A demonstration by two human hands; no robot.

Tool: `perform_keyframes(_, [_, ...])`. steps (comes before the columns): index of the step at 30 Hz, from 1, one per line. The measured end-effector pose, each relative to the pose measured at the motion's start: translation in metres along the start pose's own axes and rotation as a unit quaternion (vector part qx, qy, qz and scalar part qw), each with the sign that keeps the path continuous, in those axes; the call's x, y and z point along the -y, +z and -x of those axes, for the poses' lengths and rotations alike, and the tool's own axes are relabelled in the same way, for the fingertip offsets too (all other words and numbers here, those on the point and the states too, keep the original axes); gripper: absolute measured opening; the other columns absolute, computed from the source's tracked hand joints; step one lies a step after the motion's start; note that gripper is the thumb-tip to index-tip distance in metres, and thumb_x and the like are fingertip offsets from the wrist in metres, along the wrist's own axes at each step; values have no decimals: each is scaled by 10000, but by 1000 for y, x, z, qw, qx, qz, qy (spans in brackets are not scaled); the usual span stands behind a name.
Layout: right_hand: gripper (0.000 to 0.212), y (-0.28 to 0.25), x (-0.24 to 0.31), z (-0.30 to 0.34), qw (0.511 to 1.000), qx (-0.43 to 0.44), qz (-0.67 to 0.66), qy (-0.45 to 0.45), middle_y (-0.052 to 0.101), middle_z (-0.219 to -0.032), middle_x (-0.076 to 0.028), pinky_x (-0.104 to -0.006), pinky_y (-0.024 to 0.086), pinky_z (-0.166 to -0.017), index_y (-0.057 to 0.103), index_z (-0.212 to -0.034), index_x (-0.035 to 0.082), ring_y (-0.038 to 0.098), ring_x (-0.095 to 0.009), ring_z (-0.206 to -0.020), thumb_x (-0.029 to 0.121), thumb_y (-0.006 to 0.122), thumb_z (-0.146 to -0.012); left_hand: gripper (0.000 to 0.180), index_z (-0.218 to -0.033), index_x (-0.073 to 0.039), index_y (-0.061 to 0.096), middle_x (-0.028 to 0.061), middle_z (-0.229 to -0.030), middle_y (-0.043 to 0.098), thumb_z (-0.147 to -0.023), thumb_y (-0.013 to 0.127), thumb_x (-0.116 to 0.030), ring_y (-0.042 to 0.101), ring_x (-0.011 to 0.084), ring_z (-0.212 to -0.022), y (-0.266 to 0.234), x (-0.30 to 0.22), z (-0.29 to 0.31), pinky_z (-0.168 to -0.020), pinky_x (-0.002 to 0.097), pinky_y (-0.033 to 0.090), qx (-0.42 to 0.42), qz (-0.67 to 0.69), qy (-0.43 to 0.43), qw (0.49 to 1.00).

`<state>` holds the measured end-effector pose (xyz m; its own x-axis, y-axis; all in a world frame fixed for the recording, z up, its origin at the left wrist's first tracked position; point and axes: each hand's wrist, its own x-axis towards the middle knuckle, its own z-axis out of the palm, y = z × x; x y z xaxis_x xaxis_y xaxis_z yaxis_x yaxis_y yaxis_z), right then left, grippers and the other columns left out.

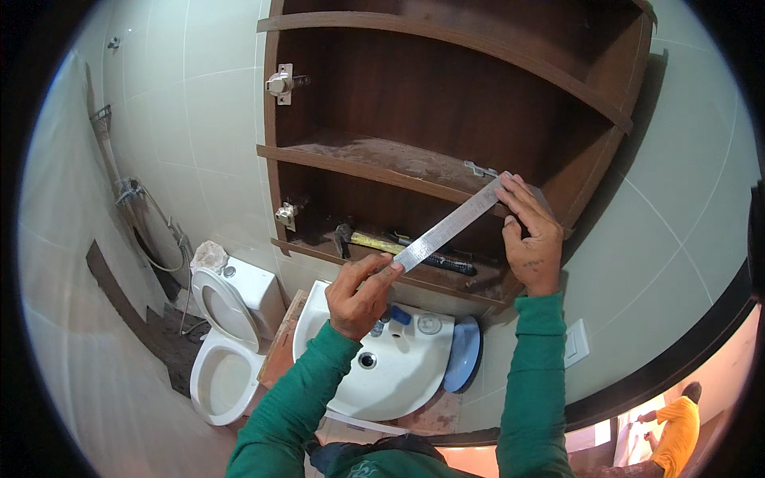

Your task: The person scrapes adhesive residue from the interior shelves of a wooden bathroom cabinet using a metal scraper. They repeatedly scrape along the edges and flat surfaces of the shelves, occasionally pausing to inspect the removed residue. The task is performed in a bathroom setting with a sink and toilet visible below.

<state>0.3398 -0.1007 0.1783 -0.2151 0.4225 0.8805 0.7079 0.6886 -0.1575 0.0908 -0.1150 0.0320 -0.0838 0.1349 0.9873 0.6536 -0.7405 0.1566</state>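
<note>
A flat silver metal strip (449, 230), ruler-like in shape, slants across the front of a brown wooden wall cabinet (462, 95). My left hand (362, 295) pinches its lower left end between thumb and fingers. At the upper right end my right hand (531, 237) grips the strip near the edge of the cabinet's middle shelf (374, 163). Part of that end is hidden behind the fingers. Below the strip, a hammer (402, 247) with a yellow and black handle lies on the bottom shelf. A small metal bracket (480, 170) rests on the middle shelf by my right hand.
Two metal hinges (280, 84) sit on the cabinet's left side. Beneath are a white washbasin (398, 382) with a tap and a blue oval object (464, 354). An open-lidded toilet (225, 374) stands left. A person in yellow (677, 434) is beyond the doorway at lower right.
</note>
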Motion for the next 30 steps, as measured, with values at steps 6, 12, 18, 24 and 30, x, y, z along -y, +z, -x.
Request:
perform_keyframes(6, [498, 1, -4, 1, 1000, -1, -1, -12, 670, -1352, -135, -417, 423, -1160, 732, -1224, 36, 551, -299, -1370, -101, 542, -784, 282, -1024, -114, 787, 87, -1018, 744, -768, 814, 2, 699, 219, -800, -2, 1, 0, -639, 308, 570, 17, -17, 18, 1000])
perform_keyframes(12, [555, 4, 3, 0, 999, 6, 23, -44, 571, -1470, -165, -463, 367, -1190, 656, -1343, 55, 485, -328, -1424, 24, 618, -790, 187, -992, -8, 741, 144, -886, 730, -824, 823, -25, 725, 251, -767, -13, -33, -33, -650, 297, 570, -18, 82, -39, 996])
perform_keyframes(18, [621, 10, 14, -10, 988, 115, 92, -44, 494, -1540, -174, -490, 329, -1196, 592, -1420, 77, 459, -354, -1430, 195, 710, -822, 245, -1194, -18, 638, 53, -892, 702, -998, 687, -157, 678, 105, -743, -25, -77, -74, -657, 259, 581, -36, 373, -436, 818])
perform_keyframes(24, [551, 8, 10, -10, 985, 153, 84, 3, 544, -1490, -158, -464, 382, -1163, 610, -1392, 70, 514, -367, -1367, 231, 740, -882, 293, -1158, -31, 659, 89, -929, 695, -960, 746, -228, 697, 140, -828, -35, -74, -94, -665, 268, 594, 21, 359, -444, 821])
perform_keyframes(30, [514, 11, 4, -8, 988, 135, 69, -6, 611, -1413, -152, -474, 394, -1150, 639, -1353, 66, 557, -342, -1329, 246, 746, -884, 286, -1088, -3, 688, 141, -1072, 662, -882, 801, -167, 703, 208, -899, -28, -51, -98, -696, 311, 600, 57, -8, -88, 994])
